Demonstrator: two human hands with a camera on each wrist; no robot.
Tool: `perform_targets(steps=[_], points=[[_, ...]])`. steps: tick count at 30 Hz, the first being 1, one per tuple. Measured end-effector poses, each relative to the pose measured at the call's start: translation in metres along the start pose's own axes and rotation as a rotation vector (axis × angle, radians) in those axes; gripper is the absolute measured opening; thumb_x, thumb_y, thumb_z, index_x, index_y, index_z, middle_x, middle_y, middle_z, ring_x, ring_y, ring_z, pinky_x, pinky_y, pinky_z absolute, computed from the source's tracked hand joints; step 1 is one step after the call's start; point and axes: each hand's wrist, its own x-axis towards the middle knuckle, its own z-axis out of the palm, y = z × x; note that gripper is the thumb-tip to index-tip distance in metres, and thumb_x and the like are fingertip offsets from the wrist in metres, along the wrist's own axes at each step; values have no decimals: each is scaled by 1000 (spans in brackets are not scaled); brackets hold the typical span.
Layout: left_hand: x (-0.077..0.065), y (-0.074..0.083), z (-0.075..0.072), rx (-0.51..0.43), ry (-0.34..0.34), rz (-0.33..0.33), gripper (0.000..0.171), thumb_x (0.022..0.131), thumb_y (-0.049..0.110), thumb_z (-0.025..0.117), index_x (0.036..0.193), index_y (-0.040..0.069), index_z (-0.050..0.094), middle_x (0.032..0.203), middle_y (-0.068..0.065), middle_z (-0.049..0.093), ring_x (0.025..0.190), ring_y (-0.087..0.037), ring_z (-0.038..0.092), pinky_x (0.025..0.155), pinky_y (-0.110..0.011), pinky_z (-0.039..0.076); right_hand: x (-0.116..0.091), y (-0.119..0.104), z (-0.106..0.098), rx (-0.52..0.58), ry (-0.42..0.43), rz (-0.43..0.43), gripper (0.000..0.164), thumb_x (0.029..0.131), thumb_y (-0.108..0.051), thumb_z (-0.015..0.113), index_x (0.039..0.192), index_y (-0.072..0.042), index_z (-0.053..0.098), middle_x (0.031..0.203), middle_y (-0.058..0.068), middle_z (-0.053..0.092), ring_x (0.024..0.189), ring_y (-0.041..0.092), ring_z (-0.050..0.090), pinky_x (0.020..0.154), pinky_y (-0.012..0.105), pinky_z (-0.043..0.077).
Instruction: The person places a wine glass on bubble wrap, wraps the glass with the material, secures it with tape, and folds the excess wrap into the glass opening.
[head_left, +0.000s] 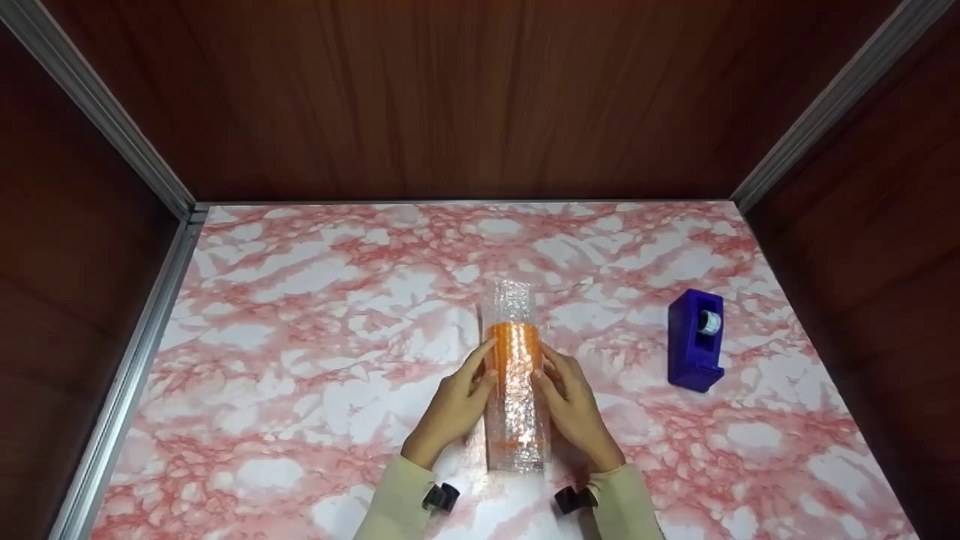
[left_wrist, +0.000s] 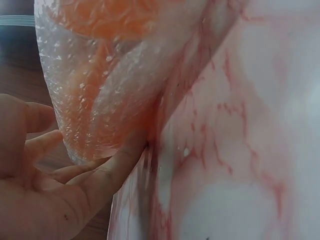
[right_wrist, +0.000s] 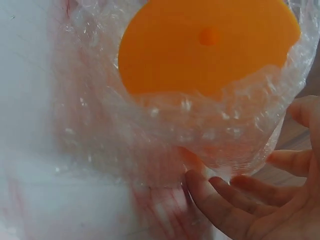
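Between the two hands lies an orange cylinder [head_left: 516, 352] wrapped in clear bubble wrap [head_left: 514, 292]. The wrap extends past it at the far and near ends. In the right wrist view its round, flat orange end [right_wrist: 200, 50] shows a small dimple, framed by loose wrap. My left hand [head_left: 456, 401] holds the roll's left side, thumb near the top and fingertips [left_wrist: 132, 150] tucked low against the wrap by the table. On the right side my right hand [head_left: 574, 401] holds it likewise, fingers [right_wrist: 215, 205] touching the wrap's underside.
A purple tape dispenser [head_left: 694, 341] with a small tape roll stands to the right on the red-and-white marbled table [head_left: 300, 360]. Dark wood panels [head_left: 465, 97] with metal edge rails enclose the back and both sides.
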Motion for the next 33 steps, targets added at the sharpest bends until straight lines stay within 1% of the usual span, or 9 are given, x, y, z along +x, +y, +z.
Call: perform_targets(steps=[6, 9, 12, 14, 16, 23, 25, 30, 33], points=[[1, -1, 1, 1, 9, -13, 52, 108, 35, 46, 157, 34, 32, 65, 6, 41, 48, -5, 34, 46, -25, 37, 2, -6, 0, -49, 12, -19, 47, 99, -2, 60, 142, 12, 46, 125, 30, 49, 105, 43, 60, 91, 51, 51], [1, 0, 1, -1, 25, -11, 52, 107, 32, 48, 157, 34, 33, 76, -2, 48, 54, -13, 43, 51, -30, 42, 3, 2, 2, -28, -1, 11, 53, 97, -5, 65, 143, 11, 45, 123, 29, 53, 100, 41, 63, 86, 52, 53], [0, 0, 0, -29, 39, -28, 57, 106, 30, 51, 158, 31, 29, 106, -13, 64, 80, -21, 64, 68, -35, 54, 5, 18, 4, -24, 2, 32, 59, 95, -8, 70, 145, 8, 44, 125, 27, 55, 102, 42, 63, 87, 55, 52], [-1, 0, 1, -66, 37, -51, 62, 105, 32, 52, 160, 26, 24, 128, -23, 60, 102, -30, 66, 81, -41, 56, 6, 28, 5, -29, 4, 49, 61, 93, -12, 72, 146, 4, 45, 126, 23, 56, 102, 39, 64, 88, 54, 53], [-2, 0, 0, -102, 33, -76, 67, 105, 36, 53, 161, 21, 21, 141, -28, 50, 117, -36, 61, 90, -45, 54, 6, 33, 6, -30, -3, 70, 63, 93, -18, 74, 146, 0, 46, 126, 17, 59, 101, 34, 66, 87, 50, 54], [-3, -1, -4, -115, 30, -76, 63, 106, 40, 49, 160, 20, 25, 140, -25, 53, 118, -34, 60, 95, -48, 51, 6, 36, 5, -58, -31, 82, 65, 93, -31, 74, 145, -2, 49, 122, 11, 65, 94, 23, 69, 82, 42, 56], [-3, -1, -5, -135, 30, -68, 58, 108, 35, 47, 159, 19, 27, 130, -21, 61, 107, -32, 65, 88, -47, 54, 6, 37, 5, -65, -34, 91, 63, 94, -32, 73, 145, -3, 50, 119, 11, 66, 93, 23, 68, 82, 43, 56], [-3, -3, -5, -172, 45, -92, 52, 108, 24, 49, 157, 20, 33, 126, -16, 65, 92, -21, 68, 75, -34, 57, 4, 39, 6, -54, -48, 157, 61, 96, -34, 69, 145, -6, 49, 117, 13, 68, 99, 23, 68, 87, 45, 54], [-2, -4, -5, -168, 67, -95, 51, 106, 21, 53, 155, 20, 39, 133, -16, 61, 100, -17, 68, 77, -30, 56, 2, 41, 6, -22, -58, 167, 63, 98, -33, 67, 149, -8, 41, 123, 15, 66, 104, 25, 67, 88, 46, 54]])
